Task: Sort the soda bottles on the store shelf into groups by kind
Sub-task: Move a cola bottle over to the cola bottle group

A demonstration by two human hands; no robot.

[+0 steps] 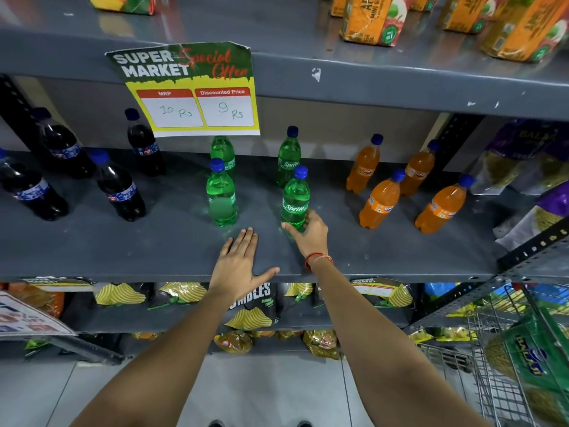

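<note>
Right hand [309, 234] is down at the base of the front right Sprite bottle [295, 200], fingers curled loosely around its foot, thumb on the left side of the base, fingertips wrapped to the right. The bottle stands upright on the shelf [154, 248]. A red thread band sits on that wrist.

Left hand [238, 266] lies flat and fully spread, palm down on the bare grey metal of the shelf near its front edge, holding nothing, just short of the front left green bottle [221, 195].

The shelf surface is dull painted steel, scuffed and dusty. On it, three groups, well apart. Left: four dark cola bottles [118, 188], glossy near-black plastic with blue wrappers. Middle: four translucent green bottles in two pairs, light glowing through them onto the metal. Right: four orange Fanta bottles [380, 201], smooth and bright. Every one has a rounded blue screw cap and a waisted, lobed-base shape.

A paper price sign [194, 87] hangs from the shelf above, its corner curled, covering the neck of the rear left green bottle. Orange juice cartons [372, 20] sit on the upper shelf, crinkled chip bags [249, 315] below, a wire cart [498, 349] at lower right.
</note>
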